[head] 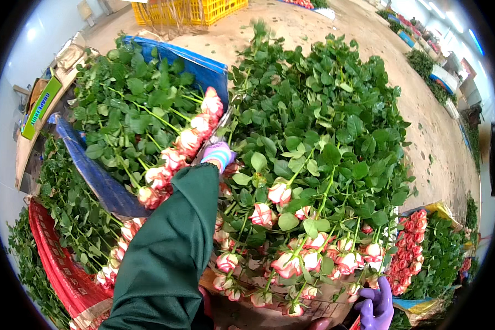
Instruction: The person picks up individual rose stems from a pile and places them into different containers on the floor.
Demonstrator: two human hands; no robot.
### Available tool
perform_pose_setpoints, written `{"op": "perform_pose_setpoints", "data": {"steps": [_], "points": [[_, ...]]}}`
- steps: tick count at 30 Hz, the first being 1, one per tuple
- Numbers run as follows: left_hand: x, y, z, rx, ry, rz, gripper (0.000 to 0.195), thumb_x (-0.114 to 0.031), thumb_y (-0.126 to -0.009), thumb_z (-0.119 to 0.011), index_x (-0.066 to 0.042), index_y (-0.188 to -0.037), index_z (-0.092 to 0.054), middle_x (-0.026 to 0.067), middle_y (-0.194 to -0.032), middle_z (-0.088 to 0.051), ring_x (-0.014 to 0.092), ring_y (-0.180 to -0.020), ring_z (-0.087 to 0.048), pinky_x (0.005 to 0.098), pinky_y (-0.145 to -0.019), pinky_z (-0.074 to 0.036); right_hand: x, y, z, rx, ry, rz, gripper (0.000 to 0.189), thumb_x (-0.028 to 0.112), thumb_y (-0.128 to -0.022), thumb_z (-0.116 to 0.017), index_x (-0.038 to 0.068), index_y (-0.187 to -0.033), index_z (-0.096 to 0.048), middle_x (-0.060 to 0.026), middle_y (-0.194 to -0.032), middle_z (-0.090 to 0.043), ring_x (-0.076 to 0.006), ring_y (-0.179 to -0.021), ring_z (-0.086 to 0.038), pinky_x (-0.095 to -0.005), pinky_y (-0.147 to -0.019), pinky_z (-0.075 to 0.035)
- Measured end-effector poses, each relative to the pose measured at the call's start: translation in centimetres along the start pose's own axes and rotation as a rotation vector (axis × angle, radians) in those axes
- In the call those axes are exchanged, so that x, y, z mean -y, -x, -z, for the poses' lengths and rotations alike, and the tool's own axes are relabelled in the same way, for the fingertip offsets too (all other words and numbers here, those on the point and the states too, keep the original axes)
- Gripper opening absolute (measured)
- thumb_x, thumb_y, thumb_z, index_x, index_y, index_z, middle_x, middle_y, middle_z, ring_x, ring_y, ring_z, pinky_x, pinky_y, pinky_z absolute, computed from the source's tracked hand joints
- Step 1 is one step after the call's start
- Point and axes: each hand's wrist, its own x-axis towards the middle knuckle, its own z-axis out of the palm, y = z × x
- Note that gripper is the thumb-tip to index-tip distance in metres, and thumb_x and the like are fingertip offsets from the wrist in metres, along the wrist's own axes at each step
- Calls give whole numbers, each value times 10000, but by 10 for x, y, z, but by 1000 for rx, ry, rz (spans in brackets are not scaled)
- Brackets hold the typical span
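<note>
My left hand (219,154), in a purple glove with a striped cuff, reaches forward beside a row of pink-edged white roses (188,142) in a blue wrap; its fingers are mostly hidden, so its hold is unclear. At the lower right, my right hand (375,303) wears a purple rubber glove; its fingers are apart and nothing shows in them. It is just below the blooms of a large pile of long-stemmed roses (286,264). The pile's dark green leaves (313,103) spread away from me.
More roses lie at the left in blue sheeting (103,181) and red sheeting (57,264). Bundled pink roses (408,251) are at the right. A yellow plastic crate (222,10) stands at the top, a green carton (41,107) at the left. Leaf scraps litter the floor (433,136).
</note>
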Motion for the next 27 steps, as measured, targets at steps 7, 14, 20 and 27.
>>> {"op": "perform_pose_setpoints", "data": {"steps": [7,14,20,27], "points": [[-15,9,-7,76,-135,48,305,-257,-773,-644,-61,-998,-708,165,-1061,-674,315,-999,-650,414,-809,-515,-7,-15,-3,-37,-46,-134,523,70,-920,-557,18,-1408,-379,-103,-1109,-621,-112,-934,-568,-221,-825,-446],[-8,19,-16,-43,-111,95,449,-430,-846,-560,-92,-1132,-638,143,-1140,-645,328,-1028,-627,460,-847,-491,-9,-17,13,51,64,-146,504,8,-911,-560,-8,-1387,-395,-78,-1248,-550,-144,-1075,-554,-257,-950,-410],[-27,44,0,-122,-185,46,447,-446,-850,-568,-112,-1142,-622,133,-1106,-658,308,-1045,-621,457,-849,-487,-36,-5,21,-29,-65,-55,545,84,-881,-575,-6,-1382,-379,-102,-979,-653,-120,-794,-618,-247,-727,-502],[-5,25,-16,-57,-195,84,509,-492,-848,-555,-71,-1129,-617,180,-1099,-653,336,-990,-644,447,-844,-495,-38,12,30,-23,121,106,418,83,-875,-591,-34,-1265,-499,-99,-922,-689,-117,-791,-644,-263,-737,-521]]}}
